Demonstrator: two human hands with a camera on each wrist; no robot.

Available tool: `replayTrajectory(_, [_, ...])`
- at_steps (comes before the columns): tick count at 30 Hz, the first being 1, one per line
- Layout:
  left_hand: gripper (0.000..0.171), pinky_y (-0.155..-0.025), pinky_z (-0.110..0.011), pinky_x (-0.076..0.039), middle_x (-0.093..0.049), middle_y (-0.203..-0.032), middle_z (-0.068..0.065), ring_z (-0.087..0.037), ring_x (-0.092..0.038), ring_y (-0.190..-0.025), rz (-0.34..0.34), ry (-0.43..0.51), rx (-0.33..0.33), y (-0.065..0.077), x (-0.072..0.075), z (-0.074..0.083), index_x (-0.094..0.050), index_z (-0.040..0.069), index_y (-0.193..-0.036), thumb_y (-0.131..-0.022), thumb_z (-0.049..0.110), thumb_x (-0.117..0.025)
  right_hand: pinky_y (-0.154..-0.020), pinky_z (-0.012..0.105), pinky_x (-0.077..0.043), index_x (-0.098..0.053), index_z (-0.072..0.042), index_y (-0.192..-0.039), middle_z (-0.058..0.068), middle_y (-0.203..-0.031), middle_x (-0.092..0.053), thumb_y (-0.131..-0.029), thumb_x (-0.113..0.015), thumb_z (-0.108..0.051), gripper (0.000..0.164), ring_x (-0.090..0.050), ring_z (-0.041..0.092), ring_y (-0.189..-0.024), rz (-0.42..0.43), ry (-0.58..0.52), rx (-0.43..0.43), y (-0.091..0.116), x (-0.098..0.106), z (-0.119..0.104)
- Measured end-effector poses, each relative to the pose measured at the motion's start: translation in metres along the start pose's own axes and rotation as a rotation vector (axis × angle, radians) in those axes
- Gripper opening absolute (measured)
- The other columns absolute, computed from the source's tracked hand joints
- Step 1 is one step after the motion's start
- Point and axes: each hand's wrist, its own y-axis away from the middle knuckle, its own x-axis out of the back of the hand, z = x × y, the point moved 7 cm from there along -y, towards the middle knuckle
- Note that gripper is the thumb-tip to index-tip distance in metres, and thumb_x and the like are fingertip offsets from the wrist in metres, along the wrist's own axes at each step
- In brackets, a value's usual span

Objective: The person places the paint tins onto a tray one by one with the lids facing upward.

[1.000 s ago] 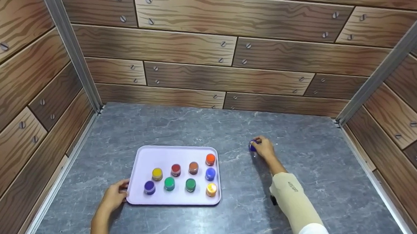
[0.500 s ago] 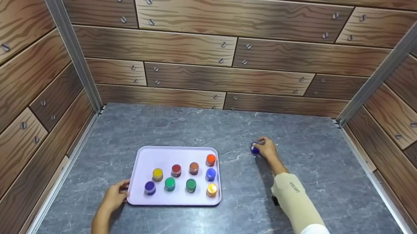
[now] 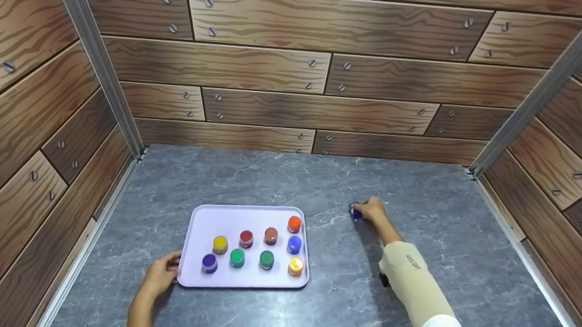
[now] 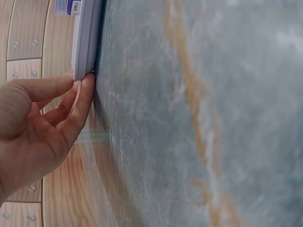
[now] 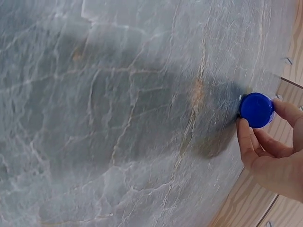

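My right hand [image 3: 373, 209] pinches a small blue-lidded paint jar [image 3: 356, 210] close over the tabletop, to the right of the tray. In the right wrist view the round lid [image 5: 256, 110] faces the camera, with thumb and fingertips on opposite sides of it; the rest of the jar is mostly hidden. My left hand [image 3: 161, 274] grips the lilac tray [image 3: 244, 211] by its left edge. The left wrist view has the thumb on one side of the tray rim [image 4: 84, 42] and fingers on the other.
Several paint jars stand on the tray, among them a yellow jar [image 3: 220, 244], a purple jar [image 3: 209, 263] and an orange-red jar [image 3: 294, 224]. Wood-patterned walls [image 3: 257, 71] enclose the grey marbled tabletop [image 3: 336, 299] at the back and both sides.
My right hand has shifted slightly toward me with the blue-lidded jar, and its fingers have turned a little around it. The left hand and the tray have stayed in place.
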Motion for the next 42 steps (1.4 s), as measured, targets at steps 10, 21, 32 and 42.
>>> replayTrajectory(10, [0.043, -0.061, -0.035, -0.053, -0.056, -0.102, -0.028, -0.032, -0.059, -0.085, -0.008, -0.009, 0.001, -0.001, 0.000, 0.001, -0.047, -0.018, -0.119, -0.076, -0.018, -0.048, -0.053, 0.027, -0.047, -0.066, 0.005, -0.083, 0.013, -0.075, -0.061, -0.072, -0.073, -0.042, 0.049, -0.055, 0.020, -0.064, 0.036, -0.028, 0.033, 0.077, 0.040, -0.063])
replayTrajectory(21, [0.043, -0.060, -0.034, -0.053, -0.056, -0.102, -0.028, -0.031, -0.059, -0.084, -0.002, 0.015, 0.017, 0.002, 0.001, -0.001, -0.046, -0.019, -0.119, -0.076, -0.019, -0.048, -0.065, 0.034, -0.049, -0.067, 0.007, -0.092, 0.019, -0.086, -0.064, -0.073, -0.072, -0.046, 0.056, -0.058, 0.027, -0.077, -0.015, -0.020, 0.102, 0.083, 0.047, -0.079])
replayTrajectory(32, [0.043, -0.061, -0.033, -0.053, -0.056, -0.101, -0.028, -0.031, -0.059, -0.084, -0.006, 0.010, 0.013, 0.002, 0.001, -0.001, -0.046, -0.019, -0.119, -0.077, -0.018, -0.048, -0.082, 0.036, -0.047, -0.059, 0.016, -0.104, 0.025, -0.100, -0.061, -0.085, -0.062, -0.022, 0.043, -0.057, 0.033, -0.095, -0.071, -0.032, 0.091, 0.196, 0.088, -0.199])
replayTrajectory(42, [0.043, -0.062, -0.034, -0.053, -0.056, -0.101, -0.028, -0.031, -0.059, -0.085, -0.002, 0.016, 0.015, 0.001, 0.000, -0.001, -0.046, -0.018, -0.119, -0.076, -0.018, -0.048, -0.073, 0.033, -0.049, -0.069, 0.002, -0.096, 0.012, -0.089, -0.066, -0.075, -0.069, -0.046, 0.052, -0.060, 0.025, -0.084, -0.065, -0.033, 0.189, 0.113, 0.031, -0.151])
